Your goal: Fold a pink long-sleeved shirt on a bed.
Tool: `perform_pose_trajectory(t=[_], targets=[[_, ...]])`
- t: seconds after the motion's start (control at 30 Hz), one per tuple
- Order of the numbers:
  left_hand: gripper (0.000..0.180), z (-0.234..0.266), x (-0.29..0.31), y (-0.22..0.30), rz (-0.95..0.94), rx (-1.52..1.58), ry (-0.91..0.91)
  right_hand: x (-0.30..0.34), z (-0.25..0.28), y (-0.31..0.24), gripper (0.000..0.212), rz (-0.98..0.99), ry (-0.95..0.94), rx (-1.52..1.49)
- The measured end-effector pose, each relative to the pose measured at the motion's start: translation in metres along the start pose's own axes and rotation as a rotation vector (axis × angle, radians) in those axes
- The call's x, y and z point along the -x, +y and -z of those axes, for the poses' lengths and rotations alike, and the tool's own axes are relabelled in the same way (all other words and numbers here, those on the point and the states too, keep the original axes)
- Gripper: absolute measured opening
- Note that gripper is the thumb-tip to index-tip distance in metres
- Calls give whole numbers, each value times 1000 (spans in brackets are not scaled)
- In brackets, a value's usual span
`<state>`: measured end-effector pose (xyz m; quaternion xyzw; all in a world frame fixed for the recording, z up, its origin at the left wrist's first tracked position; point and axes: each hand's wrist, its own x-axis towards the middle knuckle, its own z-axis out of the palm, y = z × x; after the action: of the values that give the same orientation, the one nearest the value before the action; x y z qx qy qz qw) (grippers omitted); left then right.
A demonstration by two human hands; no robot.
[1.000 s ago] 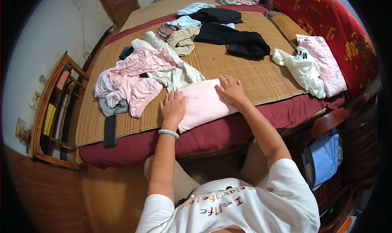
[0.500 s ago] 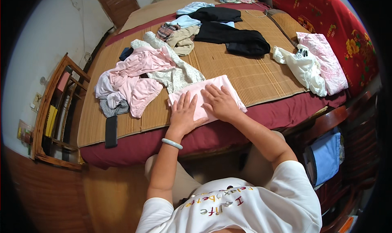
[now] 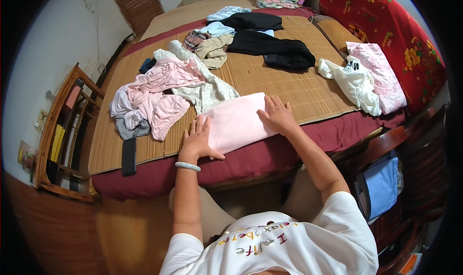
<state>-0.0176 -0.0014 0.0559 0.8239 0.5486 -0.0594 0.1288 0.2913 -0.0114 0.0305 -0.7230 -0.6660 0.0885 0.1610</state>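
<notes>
A folded pink cloth, flat and roughly rectangular, lies at the near edge of the bamboo mat. My left hand rests on its left edge, fingers stretched out and thumb along the near side. On its right edge my right hand lies with fingers spread. Neither hand grips anything. Left of the cloth, a crumpled pink garment lies in a loose heap. A white patterned garment reaches up to the folded cloth's far edge.
Black trousers and beige shorts lie farther back. A white garment and a pink-white folded cloth are at the right. A black phone sits at the mat's near left corner. A wooden chair stands at the right.
My hands have moved apart from the middle of the folded pink cloth, the left one to its left edge and the right one to its right edge. More of its surface shows.
</notes>
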Motion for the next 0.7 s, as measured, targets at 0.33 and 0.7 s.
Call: perform_pose_trajectory(t=[0.33, 0.7], targets=[[140, -11, -14, 40, -176, -11, 342, 11, -27, -63, 61, 551, 42, 55], [104, -22, -35, 16, -28, 117, 356, -26, -21, -44, 72, 245, 33, 35]])
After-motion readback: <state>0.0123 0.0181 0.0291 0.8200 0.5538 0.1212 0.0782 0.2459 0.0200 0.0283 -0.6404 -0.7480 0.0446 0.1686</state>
